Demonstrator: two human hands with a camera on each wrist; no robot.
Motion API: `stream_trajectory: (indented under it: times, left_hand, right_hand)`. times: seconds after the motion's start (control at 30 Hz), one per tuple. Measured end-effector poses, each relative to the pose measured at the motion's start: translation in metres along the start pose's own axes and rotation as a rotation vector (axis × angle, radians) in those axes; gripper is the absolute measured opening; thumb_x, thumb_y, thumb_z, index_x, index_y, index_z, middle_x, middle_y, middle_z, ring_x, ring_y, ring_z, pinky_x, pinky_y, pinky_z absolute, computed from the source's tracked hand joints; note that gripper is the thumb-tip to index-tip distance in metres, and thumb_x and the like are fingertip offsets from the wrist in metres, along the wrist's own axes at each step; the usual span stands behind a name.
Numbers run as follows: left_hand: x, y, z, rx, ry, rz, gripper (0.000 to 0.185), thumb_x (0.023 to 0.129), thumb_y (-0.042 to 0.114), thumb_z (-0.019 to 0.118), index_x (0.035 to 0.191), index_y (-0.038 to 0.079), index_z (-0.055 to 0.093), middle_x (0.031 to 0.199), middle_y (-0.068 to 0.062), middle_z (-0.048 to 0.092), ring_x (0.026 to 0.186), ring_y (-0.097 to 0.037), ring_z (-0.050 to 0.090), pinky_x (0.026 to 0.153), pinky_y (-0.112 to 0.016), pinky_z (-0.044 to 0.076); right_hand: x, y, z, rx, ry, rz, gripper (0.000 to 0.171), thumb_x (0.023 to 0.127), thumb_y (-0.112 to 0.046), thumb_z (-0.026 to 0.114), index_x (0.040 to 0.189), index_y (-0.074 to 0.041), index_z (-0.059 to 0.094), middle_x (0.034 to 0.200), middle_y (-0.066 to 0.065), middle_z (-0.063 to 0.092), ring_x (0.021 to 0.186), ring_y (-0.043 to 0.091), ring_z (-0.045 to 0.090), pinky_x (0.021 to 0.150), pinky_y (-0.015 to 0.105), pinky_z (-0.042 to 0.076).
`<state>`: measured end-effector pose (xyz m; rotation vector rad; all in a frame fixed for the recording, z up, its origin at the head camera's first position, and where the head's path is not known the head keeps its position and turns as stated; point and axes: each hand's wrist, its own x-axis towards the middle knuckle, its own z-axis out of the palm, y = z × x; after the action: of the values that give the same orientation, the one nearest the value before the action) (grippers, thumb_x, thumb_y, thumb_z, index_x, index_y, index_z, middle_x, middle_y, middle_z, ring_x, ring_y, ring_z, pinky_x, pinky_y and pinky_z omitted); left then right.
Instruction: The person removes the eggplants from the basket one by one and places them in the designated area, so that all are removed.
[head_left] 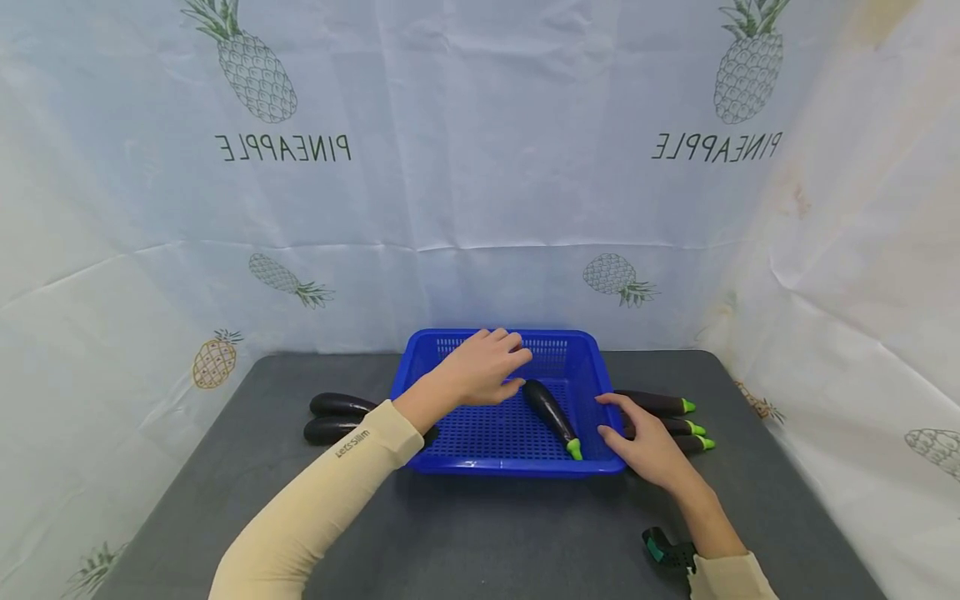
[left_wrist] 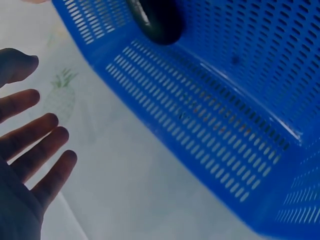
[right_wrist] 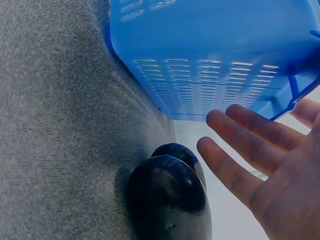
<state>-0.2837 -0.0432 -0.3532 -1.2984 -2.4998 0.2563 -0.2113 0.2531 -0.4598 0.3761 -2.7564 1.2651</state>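
Observation:
A blue slotted basket (head_left: 517, 467) sits mid-table with one dark eggplant (head_left: 551, 410) lying inside it, green stem toward me. My left hand (head_left: 487, 367) hovers over the basket just left of that eggplant, fingers relaxed and holding nothing. The left wrist view shows its spread fingers (left_wrist: 35, 140) beside the basket wall (left_wrist: 210, 130) and the eggplant's tip (left_wrist: 157, 20). My right hand (head_left: 637, 433) is open at the basket's right rim, above three eggplants (head_left: 663, 405) lying on the table. In the right wrist view, the straight fingers (right_wrist: 250, 160) are over the eggplants (right_wrist: 170, 200) beside the basket (right_wrist: 210, 60).
Two more eggplants (head_left: 337, 406) lie on the dark grey table (head_left: 480, 533) left of the basket, partly behind my left forearm. A pineapple-print sheet (head_left: 480, 167) walls in the back and both sides.

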Motion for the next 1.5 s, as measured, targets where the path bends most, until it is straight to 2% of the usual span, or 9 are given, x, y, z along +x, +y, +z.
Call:
stream_trajectory:
  times: [0.33,0.6,0.73,1.0,1.33,1.5]
  left_hand:
    - [0.024,0.012,0.02,0.031,-0.123,0.012,0.04,0.103,0.043,0.056,0.135,0.02,0.06,0.129,-0.004,0.059,0.118,-0.022,0.057,0.098,-0.041,0.049]
    - [0.042,0.023,0.043,0.028,-0.229,0.021,0.047,0.1,0.047,0.06,0.141,0.025,0.057,0.135,-0.003,0.057,0.124,-0.022,0.055,0.104,-0.043,0.047]
    - [0.048,0.028,0.053,0.048,-0.259,0.037,0.052,0.099,0.051,0.06,0.145,0.027,0.054,0.139,-0.002,0.056,0.125,-0.022,0.054,0.104,-0.042,0.047]
    - [0.057,0.036,0.064,0.07,-0.31,0.082,0.052,0.099,0.052,0.06,0.145,0.029,0.054,0.14,0.0,0.055,0.124,-0.019,0.054,0.103,-0.039,0.047]
    - [0.063,0.046,0.075,0.047,-0.367,0.092,0.052,0.098,0.052,0.062,0.145,0.031,0.054,0.144,0.003,0.054,0.125,-0.018,0.052,0.103,-0.037,0.046]
    - [0.066,0.05,0.08,0.036,-0.397,0.106,0.052,0.097,0.052,0.064,0.144,0.032,0.055,0.144,0.005,0.054,0.125,-0.017,0.051,0.103,-0.037,0.046]
  right_hand:
    - [0.0,0.001,-0.001,0.0,0.0,0.001,0.049,0.098,-0.021,0.066,0.143,-0.009,0.051,0.14,0.028,0.054,0.101,0.032,0.068,0.078,0.047,0.06]
    - [0.001,0.001,-0.001,0.006,-0.003,0.001,0.049,0.098,-0.022,0.066,0.143,-0.009,0.051,0.141,0.027,0.054,0.104,0.033,0.068,0.08,0.047,0.06]
    - [0.002,0.002,0.0,0.003,-0.001,-0.009,0.049,0.098,-0.022,0.066,0.143,-0.009,0.051,0.141,0.027,0.054,0.106,0.035,0.067,0.081,0.049,0.059]
    - [0.002,0.002,0.001,0.022,0.0,-0.017,0.049,0.098,-0.02,0.066,0.143,-0.009,0.051,0.138,0.027,0.056,0.099,0.029,0.069,0.077,0.044,0.06]
    - [0.001,0.002,0.001,0.026,-0.007,-0.015,0.048,0.099,-0.022,0.065,0.143,-0.012,0.051,0.136,0.023,0.059,0.095,0.022,0.068,0.074,0.035,0.057]
    - [0.0,0.002,0.001,0.029,-0.006,-0.015,0.047,0.099,-0.022,0.065,0.143,-0.012,0.052,0.138,0.023,0.058,0.097,0.023,0.068,0.075,0.035,0.057]
